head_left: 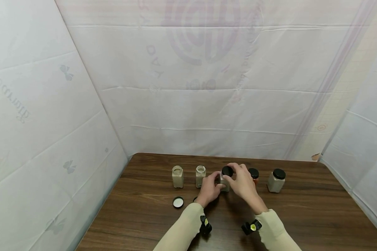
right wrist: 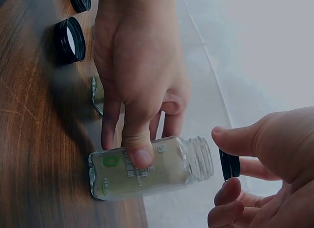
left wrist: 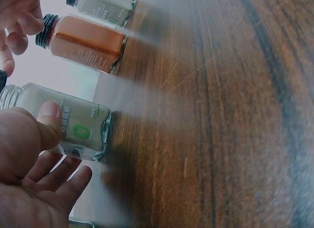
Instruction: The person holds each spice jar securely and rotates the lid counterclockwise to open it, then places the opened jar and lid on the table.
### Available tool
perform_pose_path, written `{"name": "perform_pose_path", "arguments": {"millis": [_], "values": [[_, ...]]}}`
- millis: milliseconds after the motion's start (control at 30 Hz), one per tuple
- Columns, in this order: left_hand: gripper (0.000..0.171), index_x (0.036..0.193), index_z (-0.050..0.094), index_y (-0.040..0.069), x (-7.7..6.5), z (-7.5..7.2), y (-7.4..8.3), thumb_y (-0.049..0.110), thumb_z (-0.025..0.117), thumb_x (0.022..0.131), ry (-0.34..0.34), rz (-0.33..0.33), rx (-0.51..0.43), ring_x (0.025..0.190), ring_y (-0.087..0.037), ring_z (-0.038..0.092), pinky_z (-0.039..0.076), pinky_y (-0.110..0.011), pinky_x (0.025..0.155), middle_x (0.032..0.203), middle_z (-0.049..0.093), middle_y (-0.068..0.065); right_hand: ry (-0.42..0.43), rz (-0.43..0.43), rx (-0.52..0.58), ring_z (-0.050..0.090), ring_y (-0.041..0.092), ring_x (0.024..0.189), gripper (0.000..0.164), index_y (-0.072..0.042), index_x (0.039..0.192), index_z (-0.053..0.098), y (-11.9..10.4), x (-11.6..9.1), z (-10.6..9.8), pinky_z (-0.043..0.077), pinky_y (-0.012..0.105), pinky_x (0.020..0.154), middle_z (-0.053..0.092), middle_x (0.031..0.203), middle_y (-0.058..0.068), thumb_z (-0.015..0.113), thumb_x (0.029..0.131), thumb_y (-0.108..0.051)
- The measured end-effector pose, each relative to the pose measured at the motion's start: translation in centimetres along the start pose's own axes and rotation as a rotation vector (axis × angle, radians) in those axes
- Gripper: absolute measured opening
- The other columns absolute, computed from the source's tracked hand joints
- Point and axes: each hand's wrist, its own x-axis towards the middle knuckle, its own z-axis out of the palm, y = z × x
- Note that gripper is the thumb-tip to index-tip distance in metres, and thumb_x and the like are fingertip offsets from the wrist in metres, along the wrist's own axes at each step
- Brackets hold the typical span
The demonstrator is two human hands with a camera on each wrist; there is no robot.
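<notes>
My left hand (head_left: 209,190) grips a square glass spice jar (right wrist: 162,164) of pale powder, thumb across its printed label. The jar stands upright on the table, its threaded glass neck bare in the right wrist view. Just off that neck, my right hand (head_left: 243,183) pinches a black screw lid (right wrist: 229,164) between thumb and fingers. A narrow gap shows between lid and neck. In the left wrist view the lid is mostly out of frame, and the right hand's fingers (left wrist: 19,32) are near the top left corner.
Two uncapped jars, one far left (head_left: 177,177) and one nearer (head_left: 200,176), stand left of the hands. A lid (head_left: 178,202) lies upturned before them; another lid (right wrist: 80,1) lies nearby. Rightward stand a capped orange-powder jar (left wrist: 88,43) and a capped pale jar (head_left: 276,181). White cloth (head_left: 207,104) hangs behind the wooden table (head_left: 138,223).
</notes>
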Motion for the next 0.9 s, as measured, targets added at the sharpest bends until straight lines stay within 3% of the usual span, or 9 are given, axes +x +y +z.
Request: {"name": "perform_pose_path", "arguments": {"millis": [467, 733, 900], "values": [[0.044, 0.135, 0.063, 0.007, 0.1, 0.1, -0.1, 0.014, 0.076, 0.094, -0.013, -0.023, -0.008, 0.115, -0.026, 0.068, 0.056, -0.041, 0.093, 0.125, 0.071, -0.012, -0.007, -0.027, -0.039, 0.062, 0.025, 0.083, 0.046, -0.007, 0.128, 0.059, 0.2, -0.8, -1.3, 0.048, 0.037, 0.061, 0.063, 0.111, 0.012, 0.08, 0.092, -0.025], [0.042, 0.132, 0.065, 0.009, 0.3, 0.2, -0.1, 0.015, 0.077, 0.093, 0.003, -0.008, -0.006, 0.113, -0.022, 0.069, 0.056, -0.038, 0.092, 0.122, 0.073, -0.009, -0.023, -0.043, -0.028, 0.056, 0.018, 0.067, 0.045, -0.008, 0.126, 0.055, 0.7, -1.3, -1.8, 0.042, 0.033, 0.052, 0.063, 0.119, 0.014, 0.08, 0.09, -0.022], [0.041, 0.133, 0.064, 0.009, 0.0, 0.1, 0.0, 0.015, 0.076, 0.094, -0.009, -0.021, -0.014, 0.113, -0.023, 0.068, 0.057, -0.039, 0.091, 0.123, 0.072, -0.009, -0.013, -0.091, -0.031, 0.066, 0.03, 0.084, 0.049, -0.008, 0.134, 0.058, 1.1, -1.9, -1.9, 0.047, 0.036, 0.057, 0.064, 0.123, 0.014, 0.079, 0.091, -0.021]]}}
